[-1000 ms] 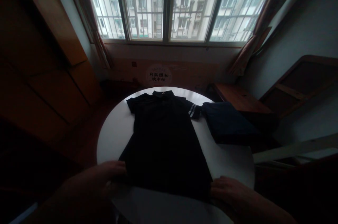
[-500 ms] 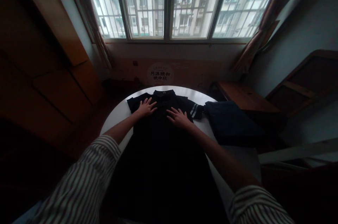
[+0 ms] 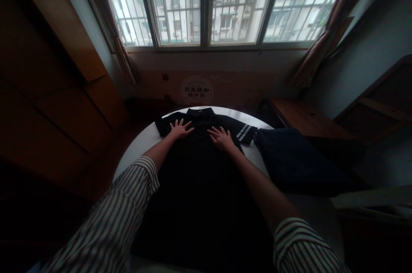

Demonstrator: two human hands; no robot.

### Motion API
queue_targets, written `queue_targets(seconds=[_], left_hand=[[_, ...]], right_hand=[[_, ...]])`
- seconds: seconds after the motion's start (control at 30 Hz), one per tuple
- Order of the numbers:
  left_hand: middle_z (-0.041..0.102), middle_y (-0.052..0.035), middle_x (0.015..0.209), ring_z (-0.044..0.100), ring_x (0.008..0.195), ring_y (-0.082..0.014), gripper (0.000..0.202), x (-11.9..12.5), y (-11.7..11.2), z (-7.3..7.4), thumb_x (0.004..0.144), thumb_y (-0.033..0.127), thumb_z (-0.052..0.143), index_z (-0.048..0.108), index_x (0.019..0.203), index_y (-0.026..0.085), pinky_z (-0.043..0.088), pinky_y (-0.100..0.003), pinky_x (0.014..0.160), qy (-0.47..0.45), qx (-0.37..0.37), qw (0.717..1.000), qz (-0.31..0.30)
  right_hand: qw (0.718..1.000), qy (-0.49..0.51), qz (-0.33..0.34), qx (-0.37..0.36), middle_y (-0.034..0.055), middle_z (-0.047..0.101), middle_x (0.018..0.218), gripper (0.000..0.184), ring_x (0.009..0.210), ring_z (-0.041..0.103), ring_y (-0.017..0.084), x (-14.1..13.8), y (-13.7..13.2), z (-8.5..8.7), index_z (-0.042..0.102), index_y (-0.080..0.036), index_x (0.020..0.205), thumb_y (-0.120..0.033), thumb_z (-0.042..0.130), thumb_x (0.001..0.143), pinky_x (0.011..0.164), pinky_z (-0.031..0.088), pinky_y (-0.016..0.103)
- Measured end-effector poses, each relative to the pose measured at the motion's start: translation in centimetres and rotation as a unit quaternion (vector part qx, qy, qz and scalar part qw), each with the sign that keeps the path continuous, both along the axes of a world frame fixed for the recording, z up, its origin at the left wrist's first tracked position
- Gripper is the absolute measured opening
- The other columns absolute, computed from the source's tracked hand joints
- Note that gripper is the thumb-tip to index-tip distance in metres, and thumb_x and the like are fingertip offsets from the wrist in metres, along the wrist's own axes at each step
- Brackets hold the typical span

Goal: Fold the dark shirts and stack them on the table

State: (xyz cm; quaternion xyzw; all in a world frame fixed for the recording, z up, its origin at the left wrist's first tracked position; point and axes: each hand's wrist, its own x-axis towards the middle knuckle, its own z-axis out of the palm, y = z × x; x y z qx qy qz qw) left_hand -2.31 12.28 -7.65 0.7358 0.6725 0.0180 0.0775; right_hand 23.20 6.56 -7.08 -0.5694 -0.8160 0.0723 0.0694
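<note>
A black collared shirt (image 3: 206,187) with short sleeves lies spread on a round white table (image 3: 131,153), its collar towards the window. Two pale stripes cross its right sleeve (image 3: 245,132). My left hand (image 3: 180,129) rests flat on the upper chest, fingers spread. On the other side of the chest lies my right hand (image 3: 222,138), palm down with the fingers apart. Neither hand grasps the cloth. The lower part of the shirt is too dark to make out.
Folded dark blue cloth (image 3: 296,157) lies on the table's right side, close to the striped sleeve. A brown wooden table (image 3: 309,116) stands beyond it. Wooden cabinets (image 3: 61,114) line the left, and a barred window (image 3: 206,7) is ahead.
The shirt's striped sleeve lies further out and flatter. My right hand has shifted slightly right and my left hand barely moved; both stay flat on the shirt. The view has shifted a little.
</note>
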Motion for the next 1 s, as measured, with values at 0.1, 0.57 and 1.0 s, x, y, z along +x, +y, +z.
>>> queue_targets(seconds=[0.1, 0.57, 1.0], left_hand=[[0.029, -0.0112, 0.161, 0.022, 0.148, -0.0353, 0.061, 0.0, -0.9, 0.2, 0.1, 0.055, 0.023, 0.039, 0.151, 0.027, 0.019, -0.061, 0.116, -0.016, 0.081, 0.996, 0.036], [0.048, -0.0298, 0.138, 0.039, 0.132, -0.0479, 0.046, -10.3, -4.8, 3.6, 0.086, 0.03, 0.054, 0.062, 0.126, 0.008, 0.033, -0.068, 0.102, 0.063, 0.106, 0.959, 0.257], [0.013, -0.0054, 0.166, 0.011, 0.151, -0.0383, 0.064, -2.3, -1.4, 0.7, 0.097, 0.063, 0.024, 0.027, 0.156, 0.036, 0.016, -0.075, 0.109, -0.002, -0.03, 1.0, 0.0]], right_hand=[[1.0, 0.015, 0.007, 0.027, 0.009, 0.031, 0.161, 0.049, 0.148, 0.023, 0.035, -0.2, -1.2, 0.7, 0.043, -0.021, 0.15, -0.033, 0.033, 0.103, 0.115, 0.017, 0.064], [0.866, 0.105, 0.485, -0.06, 0.0104, 0.018, 0.165, 0.073, 0.151, 0.011, 0.037, -8.2, -23.6, 1.7, 0.036, -0.032, 0.153, -0.067, 0.05, 0.091, 0.115, 0.009, 0.069], [0.846, 0.106, 0.515, -0.084, 0.0105, 0.001, 0.166, 0.073, 0.152, -0.001, 0.035, -6.6, -28.1, 2.7, 0.026, -0.032, 0.156, -0.059, 0.052, 0.094, 0.117, 0.005, 0.067]])
